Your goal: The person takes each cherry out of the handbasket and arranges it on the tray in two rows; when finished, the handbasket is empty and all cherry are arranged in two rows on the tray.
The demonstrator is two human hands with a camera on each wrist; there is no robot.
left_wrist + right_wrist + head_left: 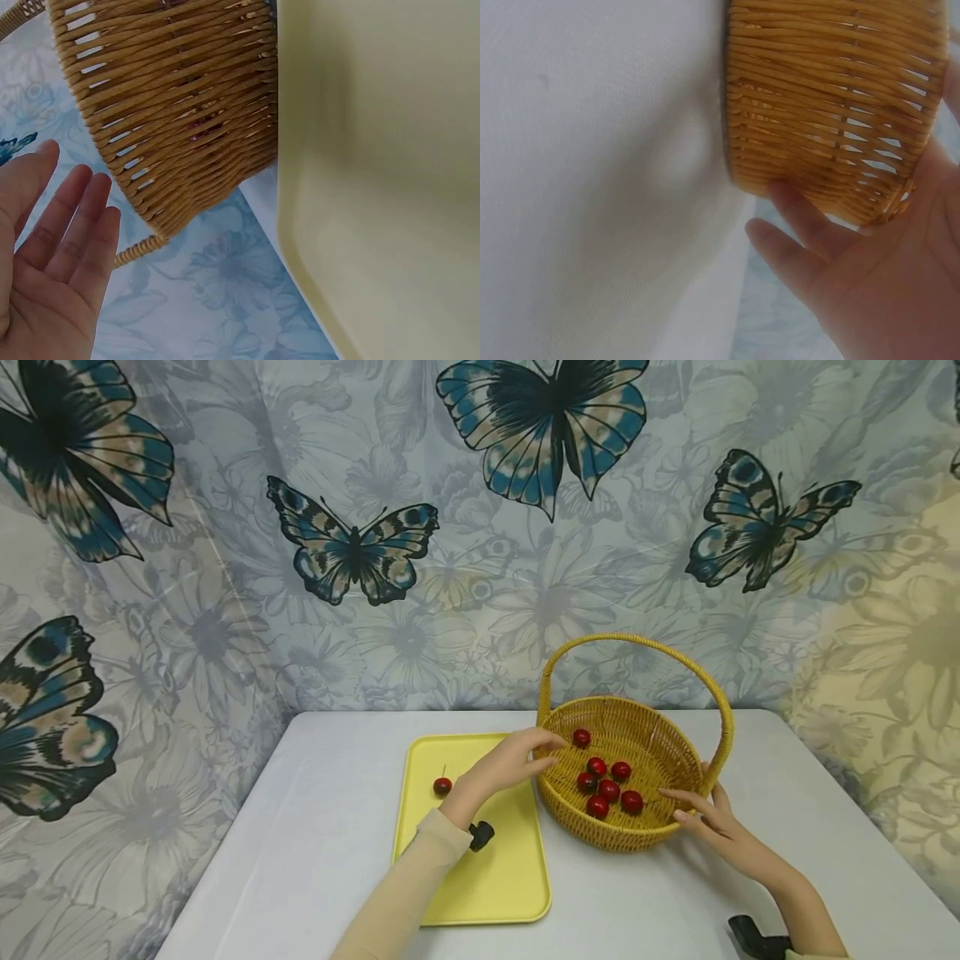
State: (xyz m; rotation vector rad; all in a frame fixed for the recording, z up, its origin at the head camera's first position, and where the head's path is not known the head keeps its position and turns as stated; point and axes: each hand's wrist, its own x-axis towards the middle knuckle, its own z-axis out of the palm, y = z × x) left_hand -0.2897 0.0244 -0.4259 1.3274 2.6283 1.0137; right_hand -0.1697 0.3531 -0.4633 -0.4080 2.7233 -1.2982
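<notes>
A woven wicker basket [622,842] with a tall arched handle stands on the white table, holding several dark red cherries [608,790]. My right hand [723,835] grips the basket's right rim, some fingers reaching over the inside and others against the outer weave in the right wrist view. At the left rim, close to one cherry [581,738] lying apart from the cluster, is my left hand [512,762]. Its fingers are loosely extended, with nothing held, beside the wicker wall [180,112] in the left wrist view. One stemmed cherry [442,787] lies on the yellow tray [502,893].
The tray lies left of the basket, partly beneath my left forearm. A white table [300,827] carries both. Behind it hangs a pale floral cloth [480,635] with blue butterflies. Black straps show at both wrists.
</notes>
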